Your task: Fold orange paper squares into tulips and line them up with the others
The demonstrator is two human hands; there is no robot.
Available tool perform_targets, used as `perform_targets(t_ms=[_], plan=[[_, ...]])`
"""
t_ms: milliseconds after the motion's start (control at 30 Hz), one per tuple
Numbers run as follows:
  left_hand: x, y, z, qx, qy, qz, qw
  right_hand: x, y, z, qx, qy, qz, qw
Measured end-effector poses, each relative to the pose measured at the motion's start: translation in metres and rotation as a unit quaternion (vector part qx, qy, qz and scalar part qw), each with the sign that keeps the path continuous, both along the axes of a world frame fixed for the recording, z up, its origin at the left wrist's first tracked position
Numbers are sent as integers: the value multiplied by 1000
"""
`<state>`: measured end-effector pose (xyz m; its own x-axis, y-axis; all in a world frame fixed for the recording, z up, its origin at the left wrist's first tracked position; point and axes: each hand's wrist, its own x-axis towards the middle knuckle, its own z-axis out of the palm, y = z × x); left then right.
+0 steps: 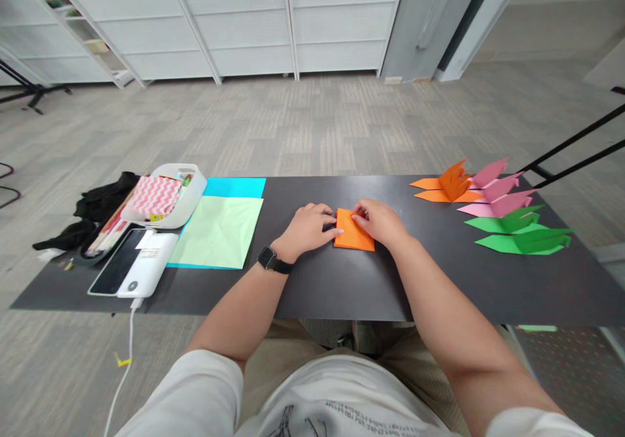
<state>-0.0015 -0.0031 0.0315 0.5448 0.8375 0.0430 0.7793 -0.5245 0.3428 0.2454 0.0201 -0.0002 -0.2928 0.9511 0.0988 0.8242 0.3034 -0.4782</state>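
Observation:
A small folded square of orange paper [355, 232] lies on the dark table in front of me. My left hand [307, 228], with a black watch on its wrist, is at the paper's left edge; its thumb and fingertips hold that edge, with a gap between thumb and index finger. From the upper right, my right hand [378, 221] pinches the paper with curled fingers, which partly cover its top right corner. The underside of the paper is hidden.
Folded paper birds in orange [446, 186], pink [500, 196] and green [527, 240] stand at the right. Left lie pale green sheets [219, 228] over blue sheets [237, 186], a white bin [195, 193], a phone [120, 267] and a white cabled device [153, 267] at the dark table's [312, 297] front edge.

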Motion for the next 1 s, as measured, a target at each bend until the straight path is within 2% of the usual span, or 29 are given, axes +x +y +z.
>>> perform_targets(t_ms=[233, 500, 800, 1000], plan=[[-1, 1, -3, 2, 16, -7, 1000, -1, -1, 0, 6, -6, -2, 1000], [2, -2, 1, 5, 24, 1, 1000, -1, -2, 0, 8, -13, -7, 1000], [5, -8, -3, 35, 26, 18, 999, -3, -2, 0, 6, -22, -13, 1000], [6, -10, -1, 28, 37, -6, 999, -3, -4, 1, 8, -18, -14, 1000]])
